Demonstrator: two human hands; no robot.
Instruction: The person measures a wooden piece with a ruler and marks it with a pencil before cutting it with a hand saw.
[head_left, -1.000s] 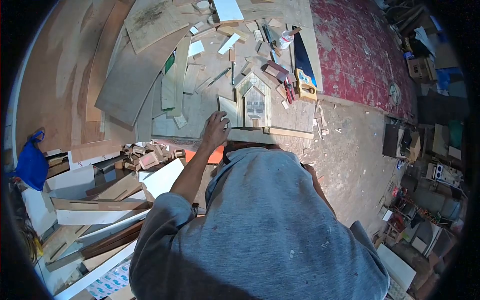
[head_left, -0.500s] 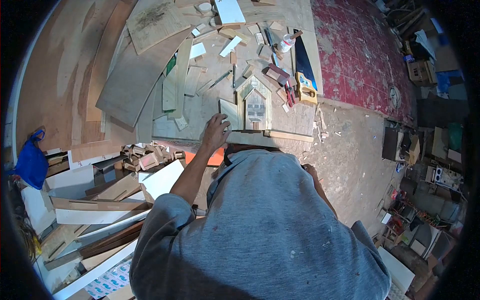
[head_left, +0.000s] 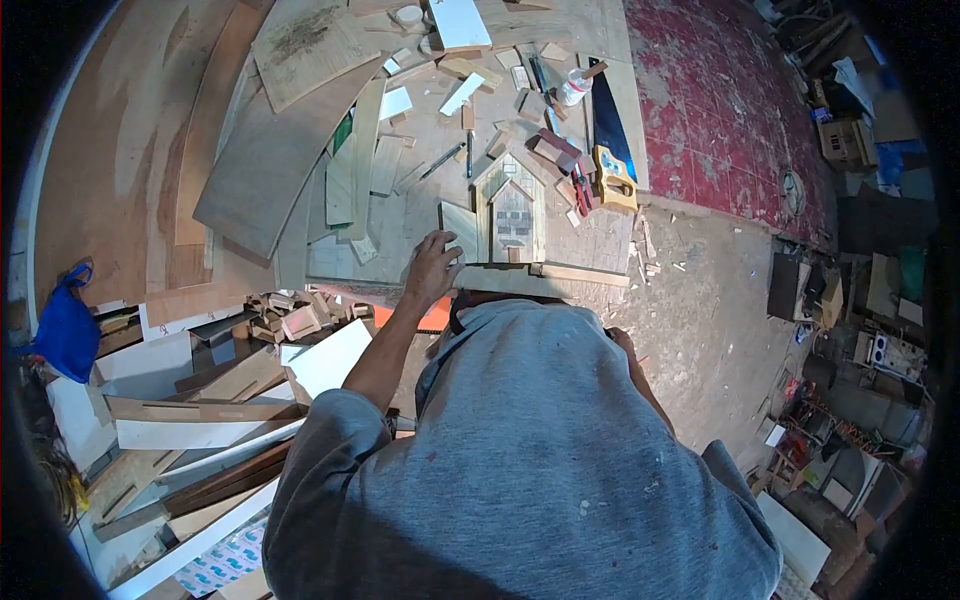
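Note:
My left hand point(head_left: 432, 268) rests at the near edge of the workbench, its fingers apart and slightly bent. Its fingertips are beside a small light wooden board point(head_left: 459, 228), and its thumb side is near a wooden strip point(head_left: 490, 278) along the edge. A small wooden house model point(head_left: 513, 215) with a pointed roof and window shapes lies just right of that board. My right hand point(head_left: 622, 343) hangs low beside the body on the right. The body hides most of it, so its fingers cannot be made out.
A handsaw with a yellow handle point(head_left: 615, 180), a red-handled tool point(head_left: 583, 188) and a white bottle point(head_left: 574, 88) lie right of the house. Wood offcuts point(head_left: 462, 93) are scattered behind. Large boards point(head_left: 275, 150) lean at left; scrap wood point(head_left: 200, 410) is piled below.
The whole view has shifted very slightly. Both hands, the house model and the tools keep their places relative to each other.

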